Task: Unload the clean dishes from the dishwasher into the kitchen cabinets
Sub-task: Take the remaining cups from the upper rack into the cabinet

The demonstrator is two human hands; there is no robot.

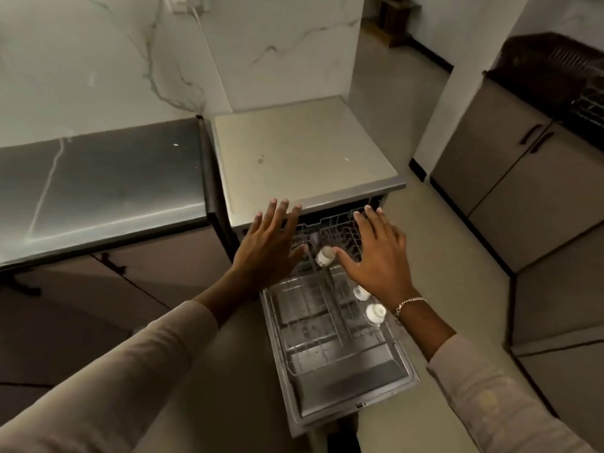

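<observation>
Head view: left hand [271,246] and right hand [376,253], both spread wide and empty, reach over the open dishwasher's rack [327,322], likely to grab cups [324,256].

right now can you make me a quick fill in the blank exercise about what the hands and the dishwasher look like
1. The dishwasher door is ____.
2. Both the left hand and the right hand are ____, holding nothing.
3. The bracelet sits on the ____ wrist.
4. The small white cups lie in the ____ rack.

Missing words: open; open; right; lower
</observation>
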